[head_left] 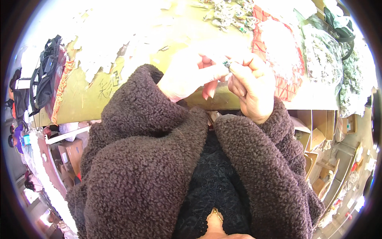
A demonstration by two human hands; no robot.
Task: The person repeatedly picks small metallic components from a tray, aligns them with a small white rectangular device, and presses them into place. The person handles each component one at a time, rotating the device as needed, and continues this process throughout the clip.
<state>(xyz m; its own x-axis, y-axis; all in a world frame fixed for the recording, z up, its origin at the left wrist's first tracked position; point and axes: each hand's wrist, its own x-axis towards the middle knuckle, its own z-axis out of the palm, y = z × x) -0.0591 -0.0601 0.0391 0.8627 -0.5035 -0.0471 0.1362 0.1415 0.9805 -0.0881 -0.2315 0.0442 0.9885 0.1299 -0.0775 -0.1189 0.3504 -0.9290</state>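
Both hands meet above the near edge of the yellowish tabletop (131, 97). My right hand (254, 85) is closed, with thumb and forefinger pinching a small shiny piece (227, 63) with a dark green-blue part, perhaps a little ornament; its exact kind is too small to tell. From the left, my left hand (189, 75) reaches the same spot, thumb stretched along to the piece and the other fingers bent. Glare hides what the left fingertips hold. Beyond the hands lies a loose pile of small metallic pieces (234, 16) with green bits.
A red mesh-like bag (288, 89) lies right of my hands, beside clear plastic bags of pale green pieces (324, 55). Black straps (45, 75) hang at the table's left end. Cardboard boxes (71, 155) stand below on the left, and open cartons (316, 137) on the right.
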